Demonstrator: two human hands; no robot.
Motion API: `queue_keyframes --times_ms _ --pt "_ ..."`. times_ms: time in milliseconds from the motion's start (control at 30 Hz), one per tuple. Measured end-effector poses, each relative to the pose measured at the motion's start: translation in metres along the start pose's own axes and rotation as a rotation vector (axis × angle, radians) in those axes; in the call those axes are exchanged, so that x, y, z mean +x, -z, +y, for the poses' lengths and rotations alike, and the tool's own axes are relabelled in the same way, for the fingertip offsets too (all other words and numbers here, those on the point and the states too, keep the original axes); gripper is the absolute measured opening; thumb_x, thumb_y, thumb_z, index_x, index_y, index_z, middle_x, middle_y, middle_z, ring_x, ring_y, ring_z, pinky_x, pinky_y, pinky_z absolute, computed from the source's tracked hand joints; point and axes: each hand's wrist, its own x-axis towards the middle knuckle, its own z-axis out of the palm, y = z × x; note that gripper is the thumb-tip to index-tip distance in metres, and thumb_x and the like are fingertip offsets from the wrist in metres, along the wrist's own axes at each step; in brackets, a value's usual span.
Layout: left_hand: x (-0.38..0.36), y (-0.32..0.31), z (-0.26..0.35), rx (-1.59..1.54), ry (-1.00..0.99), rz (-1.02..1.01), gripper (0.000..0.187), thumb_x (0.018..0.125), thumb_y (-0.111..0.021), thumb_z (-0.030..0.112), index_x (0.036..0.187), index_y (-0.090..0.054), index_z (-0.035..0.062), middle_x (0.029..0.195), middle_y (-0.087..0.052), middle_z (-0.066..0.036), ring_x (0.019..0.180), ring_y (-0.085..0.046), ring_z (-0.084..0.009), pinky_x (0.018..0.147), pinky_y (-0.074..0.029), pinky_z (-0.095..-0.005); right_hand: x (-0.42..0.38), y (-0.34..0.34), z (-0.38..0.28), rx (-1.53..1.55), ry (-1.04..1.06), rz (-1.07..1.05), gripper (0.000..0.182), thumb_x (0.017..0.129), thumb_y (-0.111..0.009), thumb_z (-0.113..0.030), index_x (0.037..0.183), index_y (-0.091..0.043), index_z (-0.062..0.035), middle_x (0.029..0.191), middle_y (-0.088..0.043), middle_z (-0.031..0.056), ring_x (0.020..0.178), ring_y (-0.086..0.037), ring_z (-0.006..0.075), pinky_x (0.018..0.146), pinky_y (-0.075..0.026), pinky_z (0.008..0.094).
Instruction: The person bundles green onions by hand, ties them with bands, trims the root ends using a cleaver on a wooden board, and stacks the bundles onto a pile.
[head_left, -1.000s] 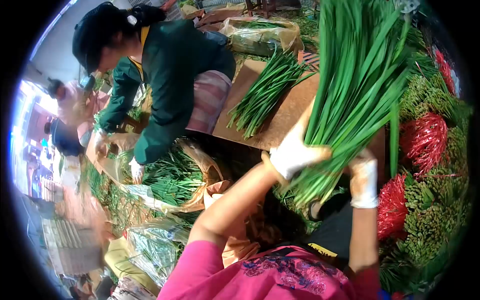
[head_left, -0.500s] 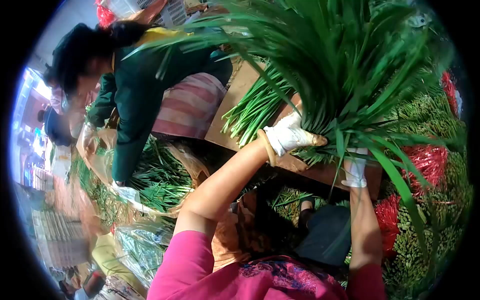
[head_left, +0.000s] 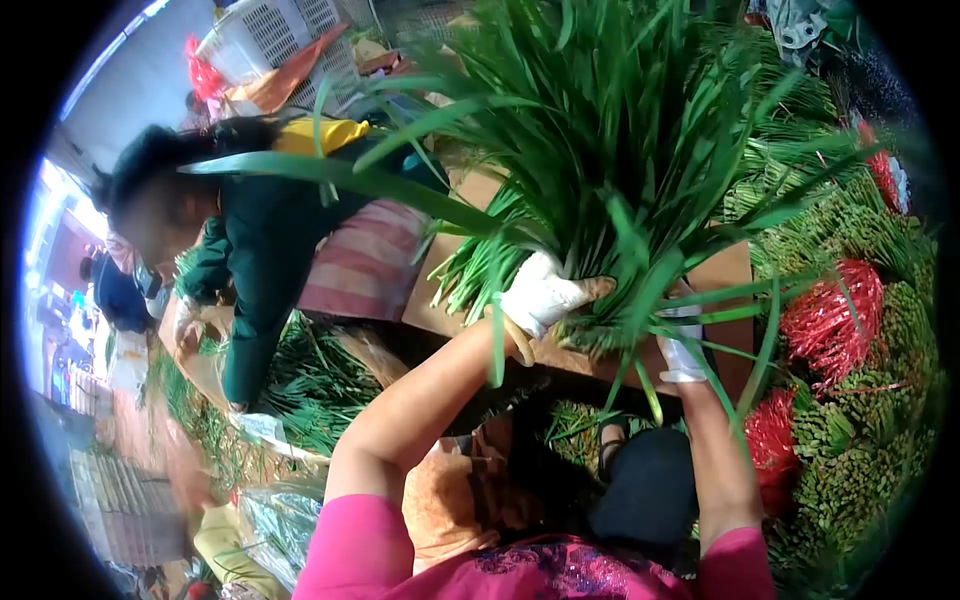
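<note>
Green bunch [head_left: 600, 150] is over the table [head_left: 730, 270], ahead of and between both hands, long axis running forward, far end fanned out. I read the left hand [head_left: 545, 295] as nearer, wrapped round its near end; right hand [head_left: 684, 352] is half-hidden by it, can't tell its grip.

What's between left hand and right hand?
The lower part of the bunch lies between the left hand and right hand, in the head view. Leaves partly hide the right hand.
</note>
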Motion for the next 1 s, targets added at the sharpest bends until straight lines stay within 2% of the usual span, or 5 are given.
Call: queue_keyframes --times_ms 133,267,400,667,1000 --pt "0.036 0.028 0.033 -0.088 0.156 -0.053 0.053 0.073 -0.075 0.036 0.111 -0.058 0.0042 0.107 -0.062 -0.007 0.089 -0.061 -0.0186 0.082 -0.049 -0.0328 0.000 -0.066 -0.076 -1.028 0.016 -0.219 0.008 0.081 -0.059 -0.007 0.076 -0.058 -0.0013 0.073 -0.059 0.0046 0.065 -0.056 0.0128 0.057 -0.045 0.0263" --pt "0.030 0.042 -0.002 -0.017 0.641 -0.073 0.091 0.070 -0.058 0.069 0.134 -0.034 0.0084 0.121 -0.054 -0.010 0.105 -0.055 -0.0208 0.085 -0.046 -0.0388 -0.014 -0.043 -0.026 -0.813 -0.220 -0.031 0.012 0.080 -0.063 -0.007 0.071 -0.058 -0.0018 0.068 -0.058 0.0016 0.062 -0.055 0.0112 0.055 -0.044 0.0248" --pt "-0.029 0.060 -0.077 0.090 0.411 0.348 0.065 0.077 -0.071 0.037 0.125 -0.045 0.0015 0.119 -0.055 -0.012 0.107 -0.053 -0.0197 0.090 -0.042 -0.0303 -0.029 0.010 0.033 -0.662 -0.561 0.070 0.007 0.077 -0.064 -0.004 0.071 -0.059 -0.0035 0.065 -0.056 -0.0003 0.060 -0.053 0.0095 0.052 -0.043 0.0234" --pt "-0.076 -0.001 -0.023 0.636 0.476 -0.023 0.046 0.060 -0.081 0.033 0.086 -0.057 0.0027 0.064 -0.055 -0.006 0.061 -0.052 -0.0159 0.059 -0.045 -0.0291 -0.033 -0.017 -0.006 -1.542 0.432 -0.476 0.011 0.070 -0.063 -0.015 0.061 -0.060 -0.0088 0.071 -0.057 0.0048 0.067 -0.059 0.0219 0.058 -0.047 0.0326" --pt "-0.082 0.029 -0.007 0.581 0.507 0.222 0.051 0.069 -0.074 0.040 0.095 -0.058 0.0003 0.090 -0.061 -0.015 0.089 -0.060 -0.0290 0.077 -0.047 -0.0362 -0.034 -0.061 0.008 -1.105 0.342 -0.325 0.010 0.071 -0.066 -0.008 0.073 -0.057 -0.0051 0.073 -0.055 0.0088 0.068 -0.059 0.0254 0.060 -0.047 0.0326"
